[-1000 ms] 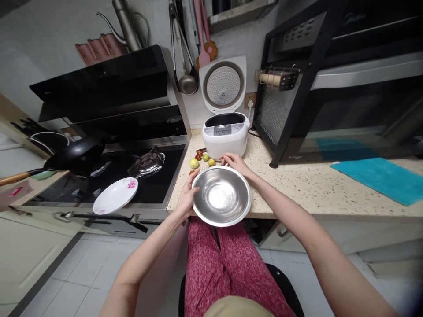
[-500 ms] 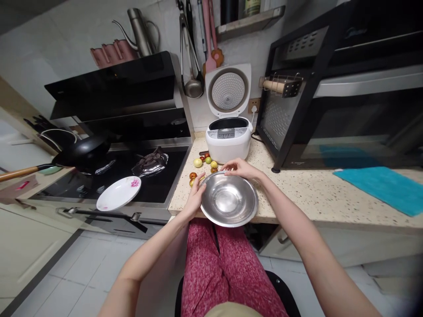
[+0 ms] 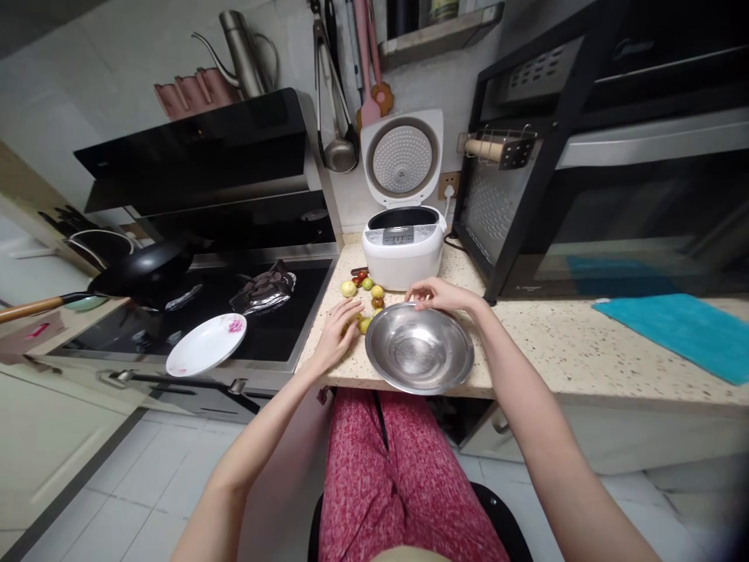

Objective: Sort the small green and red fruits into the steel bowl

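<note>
An empty steel bowl rests on the speckled counter near its front edge. My right hand pinches the bowl's far rim. My left hand lies on the counter left of the bowl, fingers over small fruits. More small green, yellow and red fruits lie between the bowl and a white rice cooker whose lid stands open.
A white flowered plate sits on the black stove at left, with a black wok behind. A black oven rack stands at right and a teal cloth lies on the counter. My red-trousered legs are below.
The bowl went from tilted over the counter edge to resting flat further right. My left hand let go of its rim and moved onto the fruits.
</note>
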### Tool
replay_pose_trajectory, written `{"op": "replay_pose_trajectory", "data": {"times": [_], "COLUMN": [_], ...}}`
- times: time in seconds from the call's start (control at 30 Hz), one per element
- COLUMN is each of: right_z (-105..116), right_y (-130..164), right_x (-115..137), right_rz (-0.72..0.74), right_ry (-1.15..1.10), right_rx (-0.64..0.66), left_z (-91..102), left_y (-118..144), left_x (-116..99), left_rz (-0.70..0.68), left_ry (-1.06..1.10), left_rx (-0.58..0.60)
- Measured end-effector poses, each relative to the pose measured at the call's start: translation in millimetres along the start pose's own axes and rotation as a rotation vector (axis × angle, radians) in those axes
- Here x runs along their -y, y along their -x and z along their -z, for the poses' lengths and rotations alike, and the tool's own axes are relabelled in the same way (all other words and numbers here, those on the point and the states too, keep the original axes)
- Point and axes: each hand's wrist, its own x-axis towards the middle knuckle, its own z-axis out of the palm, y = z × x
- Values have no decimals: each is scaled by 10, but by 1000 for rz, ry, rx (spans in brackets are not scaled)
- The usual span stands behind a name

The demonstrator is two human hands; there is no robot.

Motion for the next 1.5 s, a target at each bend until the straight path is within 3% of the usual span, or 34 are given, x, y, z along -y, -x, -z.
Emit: {"op": "replay_pose_trajectory", "data": {"times": [0.17,0.37,0.47,0.53,0.63,0.7,0.77,0.87,0.97,1.17,1.37,1.5], "right_z": [-4,-116,-181,-223,-297,-358,-422,-475,-445,-381,-490,-560], "right_y": [-6,-35,-15,3,-2,-37,-83,-115,-55,147,162,131], "right_x": [-7,60,171,234,268,268,281,348,433,436,295,283], "right_rz": [-10,0,81,139,155,149,156,179,181,219,269,279], "right_ry": [18,31,3,-28,-62,-80,-84,-60,-56,-40,70,16], "right_rx": [0,-64,-22,19,81,109,115,123,157,238,271,295], "left_z": [-67,-93,-84,-65,-38,-38,-57,-94,-103,-55,-55,-46], "left_y": [13,32,46,61,95,126,158,193,196,148,117,111], "left_x": [26,98,111,88,31,3,-9,-17,-36,-95,-125,-130], "left_rz": [-15,8,1,20,37,-7,-88,-207,-231,-204,-191,-173], "left_ry": [-148,-127,-70,-13,57,72,92,132,158,182,190,174], "left_rx": [215,217,135,16,-171,-219,-181,-10,107,191,220,224]}}
